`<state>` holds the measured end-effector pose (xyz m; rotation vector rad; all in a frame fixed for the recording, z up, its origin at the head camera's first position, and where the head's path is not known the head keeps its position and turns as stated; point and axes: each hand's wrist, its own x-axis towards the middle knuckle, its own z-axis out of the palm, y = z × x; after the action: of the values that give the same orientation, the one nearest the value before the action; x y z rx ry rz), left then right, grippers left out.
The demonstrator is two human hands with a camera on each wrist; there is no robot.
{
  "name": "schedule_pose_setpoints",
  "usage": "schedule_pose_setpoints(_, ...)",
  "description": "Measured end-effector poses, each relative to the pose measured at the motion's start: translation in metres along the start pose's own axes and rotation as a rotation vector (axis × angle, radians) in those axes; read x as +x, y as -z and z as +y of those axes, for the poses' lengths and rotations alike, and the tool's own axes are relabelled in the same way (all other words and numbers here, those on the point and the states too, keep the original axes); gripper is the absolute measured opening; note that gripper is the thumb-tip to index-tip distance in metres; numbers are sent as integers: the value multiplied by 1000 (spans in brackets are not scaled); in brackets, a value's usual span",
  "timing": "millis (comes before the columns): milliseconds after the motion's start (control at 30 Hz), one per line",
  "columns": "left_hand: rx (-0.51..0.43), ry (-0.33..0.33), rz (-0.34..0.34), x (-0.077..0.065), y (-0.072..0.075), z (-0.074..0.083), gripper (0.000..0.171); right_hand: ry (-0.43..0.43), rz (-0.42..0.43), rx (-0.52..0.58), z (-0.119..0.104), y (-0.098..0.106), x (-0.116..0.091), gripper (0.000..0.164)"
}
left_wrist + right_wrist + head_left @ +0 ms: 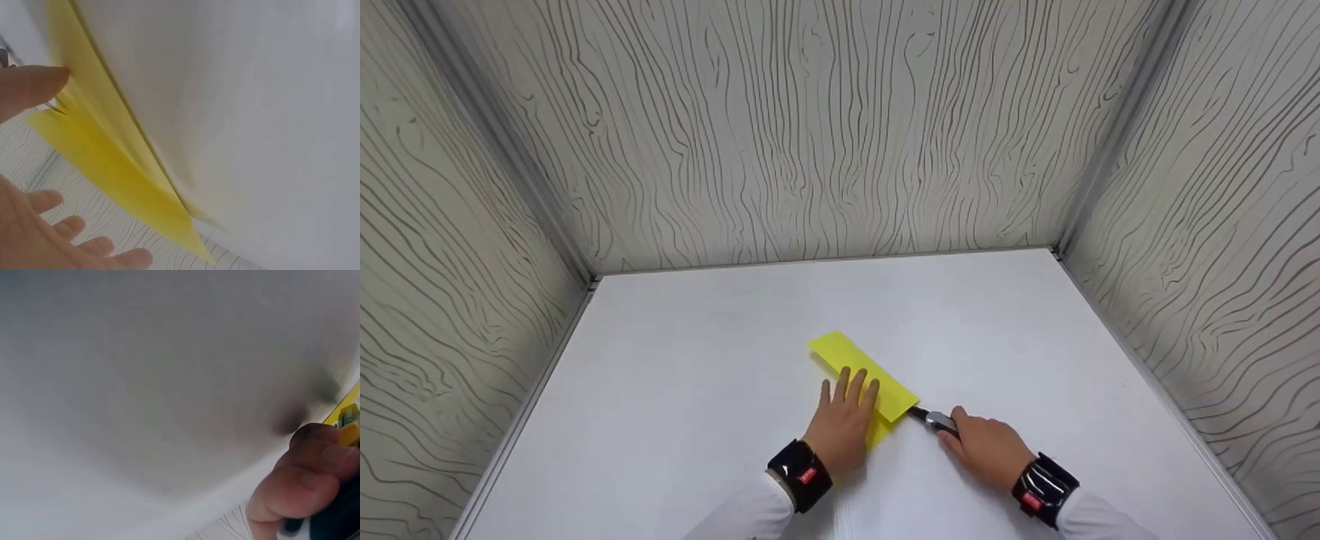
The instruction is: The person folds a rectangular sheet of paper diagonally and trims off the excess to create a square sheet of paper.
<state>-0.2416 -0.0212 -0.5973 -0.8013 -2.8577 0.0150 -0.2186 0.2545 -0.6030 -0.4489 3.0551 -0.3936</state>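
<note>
A sheet of yellow paper (877, 382), folded over along its length, lies slanted near the front middle of the table. My left hand (840, 427) rests on it with fingers spread; in the left wrist view the thumb (39, 84) overlaps the lower layer. With my right hand (990, 446) I grip a utility knife (939, 422) at the paper's near right end. Its thin blade (56, 108) sits between the two layers at the fold. The right wrist view catches the knife's yellow and dark body (350, 433) behind my curled fingers.
The white tabletop (697, 360) extends around the paper on all sides. Wood-grain panels (810, 135) enclose it at the back, left and right, with grey metal posts (1117, 142) at the rear corners. Both wrists wear black bands (802, 475).
</note>
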Motion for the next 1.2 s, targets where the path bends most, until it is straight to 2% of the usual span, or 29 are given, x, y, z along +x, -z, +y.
schedule_pose_setpoints(67, -32, -7, -51, 2, 2, 0, 78, -15, 6, -1, -1, 1, 1, 30)
schedule_pose_setpoints(133, -72, -12, -110, 4, 6, 1, 80, -30, 4, -3, -1, 2, 2, 30)
schedule_pose_setpoints(267, -142, -9, -208, 4, 15, 5, 72, -46, -6, 9, -2, 4, 4, 29)
schedule_pose_setpoints(333, -171, -5, -235, 5, 17, 5, 67, -42, -2, 4, -2, 3, 4, 30)
schedule_pose_setpoints(567, -171, -39, -222, 4, 10, 3, 46, -22, 10, -5, 1, -2, 5, 32)
schedule_pose_setpoints(700, -183, -51, -236, 5, 11, 2, 50, -36, 12, -14, 4, 0, 5, 32)
schedule_pose_setpoints(833, -191, -58, -244, 6, 14, 2, 53, -35, 31, -74, 8, 1, 6, 30)
schedule_pose_setpoints(1033, -195, -63, -228, 4, 16, 2, 49, 2, 38, -84, 14, 1, 10, 27)
schedule_pose_setpoints(1200, -194, -57, -240, 2, 18, 2, 47, 30, 31, -81, 21, 4, 13, 27)
